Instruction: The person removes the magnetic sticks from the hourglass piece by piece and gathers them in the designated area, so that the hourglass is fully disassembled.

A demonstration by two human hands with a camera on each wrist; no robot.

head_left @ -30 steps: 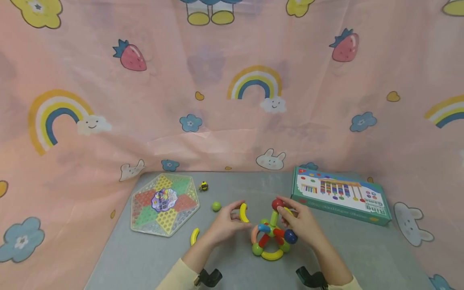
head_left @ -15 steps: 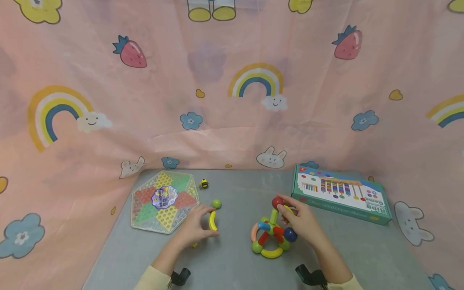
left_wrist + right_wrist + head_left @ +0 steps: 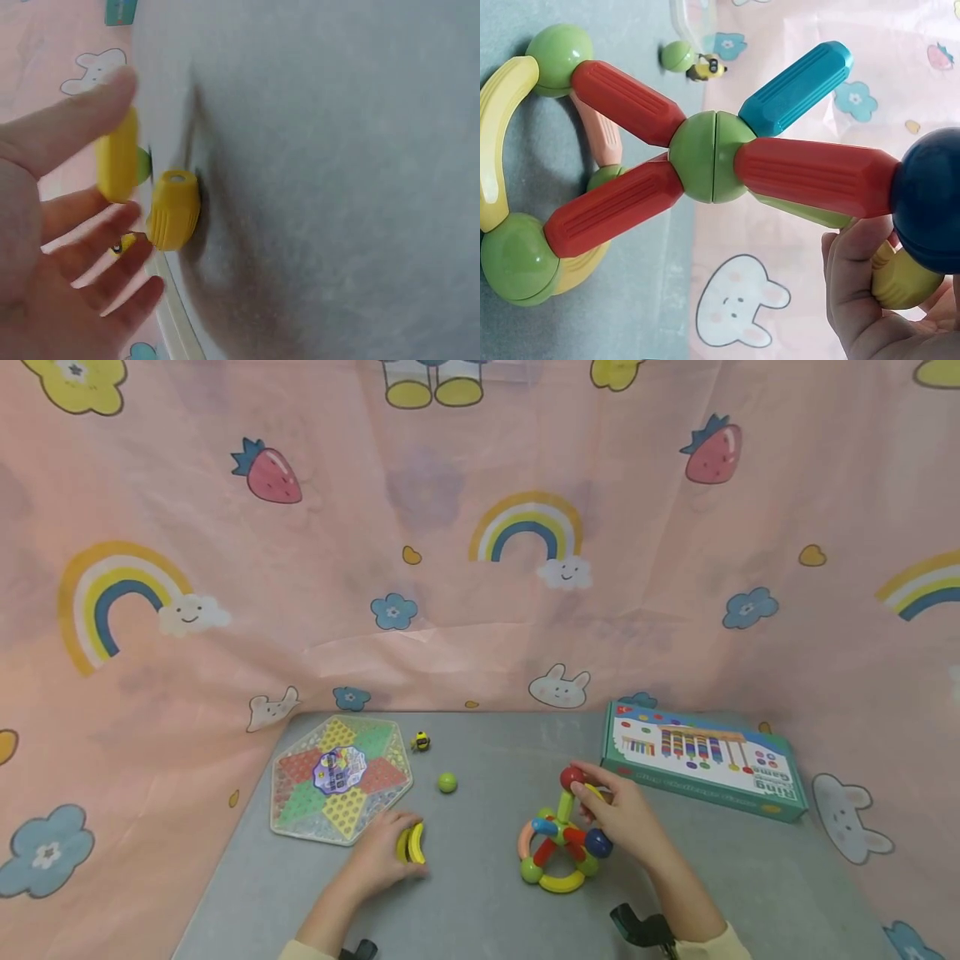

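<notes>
My left hand (image 3: 378, 856) pinches a yellow curved stick (image 3: 417, 843) between thumb and fingers. A second yellow curved stick (image 3: 176, 211) lies on the table right beside it, apart from the fingers in the left wrist view. My right hand (image 3: 626, 814) holds the top of a ball-and-stick model (image 3: 560, 835) by its red ball (image 3: 572, 777). Another yellow curved stick (image 3: 906, 279) sits among the right fingers. The model stands on a ring of green balls and curved sticks, with red sticks rising to a green hub (image 3: 712, 156). A dark blue ball (image 3: 934, 199) and a blue stick (image 3: 799, 88) project from it.
A loose green ball (image 3: 447, 782) and a small bee figure (image 3: 421, 742) lie beyond the left hand. A hexagonal game board (image 3: 341, 779) rests at the left. The green game box (image 3: 705, 762) lies at the back right, before a pink printed cloth (image 3: 450, 668).
My left hand has moved left, away from the model, and down to the loose yellow curved stick, carrying its own yellow stick. The right hand and the model stay nearly still.
</notes>
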